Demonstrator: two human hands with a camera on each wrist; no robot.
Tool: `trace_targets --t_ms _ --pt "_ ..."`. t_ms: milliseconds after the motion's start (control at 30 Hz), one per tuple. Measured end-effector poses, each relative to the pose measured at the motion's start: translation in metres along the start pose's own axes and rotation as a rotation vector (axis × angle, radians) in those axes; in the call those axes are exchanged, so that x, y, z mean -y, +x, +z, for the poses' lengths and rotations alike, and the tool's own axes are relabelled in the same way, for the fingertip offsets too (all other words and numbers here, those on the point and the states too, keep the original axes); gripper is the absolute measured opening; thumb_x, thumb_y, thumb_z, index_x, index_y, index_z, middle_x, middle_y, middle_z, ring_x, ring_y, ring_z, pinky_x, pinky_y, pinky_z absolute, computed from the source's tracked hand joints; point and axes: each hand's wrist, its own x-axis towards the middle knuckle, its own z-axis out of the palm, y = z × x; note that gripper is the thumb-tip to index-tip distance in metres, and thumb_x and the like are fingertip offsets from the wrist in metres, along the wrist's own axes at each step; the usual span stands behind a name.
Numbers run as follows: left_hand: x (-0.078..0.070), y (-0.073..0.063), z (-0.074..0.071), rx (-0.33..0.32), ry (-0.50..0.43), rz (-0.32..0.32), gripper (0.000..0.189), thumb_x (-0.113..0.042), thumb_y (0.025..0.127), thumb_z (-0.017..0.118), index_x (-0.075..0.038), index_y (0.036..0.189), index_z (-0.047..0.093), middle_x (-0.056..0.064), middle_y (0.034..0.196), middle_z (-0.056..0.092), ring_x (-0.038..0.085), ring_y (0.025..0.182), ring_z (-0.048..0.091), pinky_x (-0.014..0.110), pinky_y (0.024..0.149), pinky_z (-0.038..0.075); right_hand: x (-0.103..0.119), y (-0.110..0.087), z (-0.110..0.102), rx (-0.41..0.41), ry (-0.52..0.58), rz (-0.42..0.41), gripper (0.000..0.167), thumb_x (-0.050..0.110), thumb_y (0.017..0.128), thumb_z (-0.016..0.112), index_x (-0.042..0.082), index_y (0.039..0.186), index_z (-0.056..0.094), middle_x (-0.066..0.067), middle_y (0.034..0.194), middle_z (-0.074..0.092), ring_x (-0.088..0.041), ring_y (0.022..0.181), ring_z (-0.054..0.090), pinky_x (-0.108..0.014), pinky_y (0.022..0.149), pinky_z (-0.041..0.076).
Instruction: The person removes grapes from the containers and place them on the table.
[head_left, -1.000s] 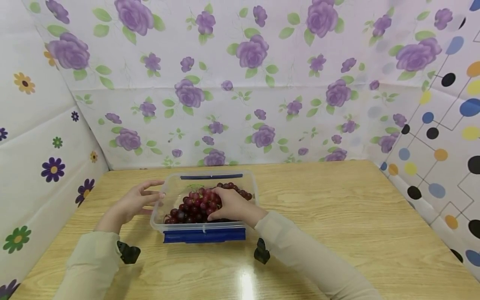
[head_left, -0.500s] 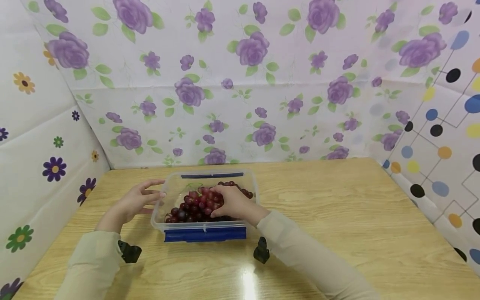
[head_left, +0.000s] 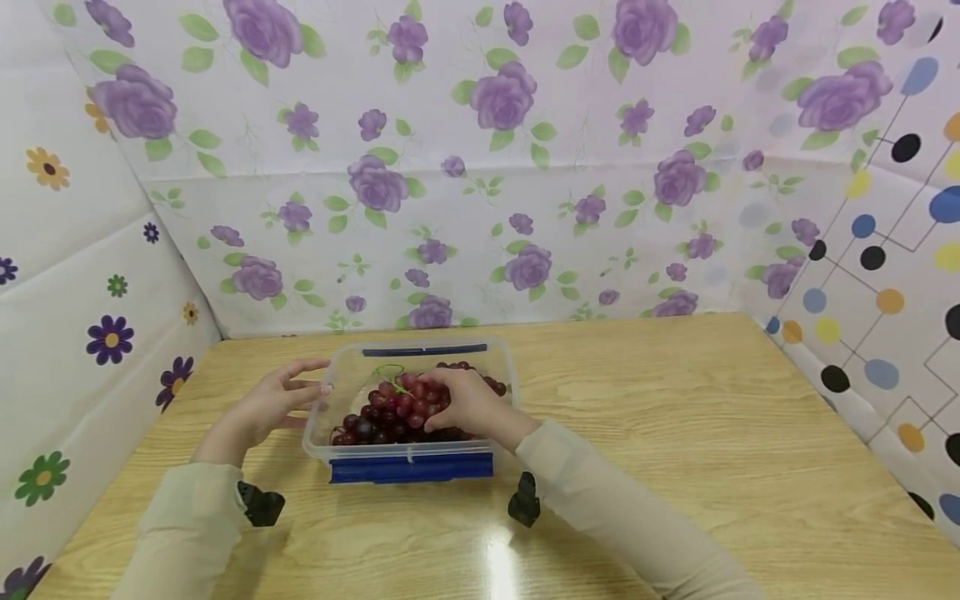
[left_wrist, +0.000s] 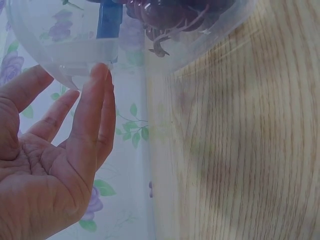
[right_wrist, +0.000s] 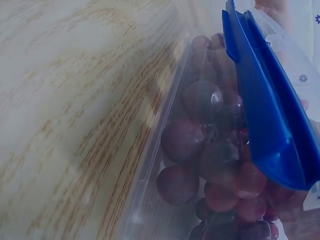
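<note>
A clear plastic food container (head_left: 367, 452) with blue latches stands without a lid on the table. Inside lies a bunch of red grapes (head_left: 397, 407), its green stem (head_left: 388, 369) curling up at the back. My right hand (head_left: 474, 406) reaches in over the right side, thumb and fingers curled round the grapes; the fingertips are partly hidden. At the container's left end, my left hand (head_left: 266, 406) touches the rim with fairly straight, spread fingers, as the left wrist view also shows of the hand (left_wrist: 47, 167). Through the wall, the right wrist view shows grapes (right_wrist: 184, 137).
A front latch (head_left: 411, 469) hangs down from the container's near side. The wood-grain table (head_left: 660, 433) extends to the right and front. Flower-patterned sheeting (head_left: 525, 167) stands behind, with more sheeting at both sides. Each wrist carries a small black camera (head_left: 261, 504).
My right hand has shifted slightly up and right while holding the grapes. The green stem now shows further across the top of the bunch. My left hand stays at the rim.
</note>
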Motion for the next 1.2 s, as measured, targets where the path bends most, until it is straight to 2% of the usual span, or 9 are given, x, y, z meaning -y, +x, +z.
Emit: trace_targets --t_ms 367,633,933,1200 --pt "0.000 -0.002 0.001 -0.001 0.004 0.003 0.072 -0.035 0.097 0.055 -0.010 0.153 0.017 0.031 0.145 0.033 0.039 0.120 0.052 0.054 0.096 0.045 -0.001 0.000 -0.002 -0.025 0.027 -0.013 0.063 0.014 0.077 0.080 0.010 0.134 0.054 -0.008 0.132 0.058 -0.026 0.120 0.054 -0.038 0.095 0.048" --pt "0.001 -0.001 0.001 0.000 0.001 0.012 0.073 -0.036 0.097 0.055 -0.010 0.153 0.016 0.031 0.145 0.034 0.039 0.120 0.052 0.054 0.095 0.046 -0.001 0.000 -0.007 -0.048 0.095 -0.021 0.062 0.012 0.078 0.079 0.006 0.134 0.053 -0.010 0.129 0.059 -0.025 0.117 0.056 -0.038 0.097 0.047" --pt "0.002 -0.001 0.001 -0.005 0.000 0.012 0.071 -0.034 0.098 0.054 -0.010 0.153 0.016 0.031 0.145 0.033 0.037 0.118 0.054 0.053 0.095 0.046 -0.001 0.000 -0.012 -0.061 0.072 -0.040 0.055 0.012 0.077 0.080 0.005 0.126 0.057 -0.010 0.117 0.064 -0.023 0.107 0.060 -0.034 0.090 0.050" --pt "0.001 -0.001 0.002 -0.009 0.002 0.009 0.070 -0.033 0.098 0.054 -0.010 0.153 0.017 0.031 0.145 0.033 0.040 0.121 0.051 0.054 0.095 0.046 0.002 -0.003 -0.016 -0.067 0.093 -0.026 0.052 0.012 0.079 0.079 0.006 0.125 0.056 -0.010 0.117 0.064 -0.023 0.108 0.060 -0.035 0.090 0.051"
